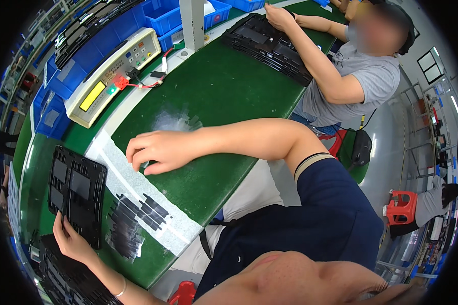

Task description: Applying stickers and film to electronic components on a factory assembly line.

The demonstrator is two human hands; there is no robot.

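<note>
At the left, a black plastic tray (79, 190) with grey rectangular panels in its recesses lies on the green table mat (224, 96). My left hand (74, 241) has thumb and forefinger closed on the tray's near left edge. Further right, my right hand (160, 150) is held over the mat beside a pale strip (107, 152), its fingers loosely bent and apart. Whatever lies under that palm is mostly hidden. Dark film strips (124, 229) lie right of the tray, and more dark strips (155, 211) lie across the pale strip.
A beige bench tester (112, 76) with a lit display, its red lead plugged in, stands behind the tray. Blue bins (51, 114) line the back, near a white post (192, 25). At the far right, a co-worker (361, 76) handles another black tray (269, 43). More black trays (61, 274) are stacked at lower left.
</note>
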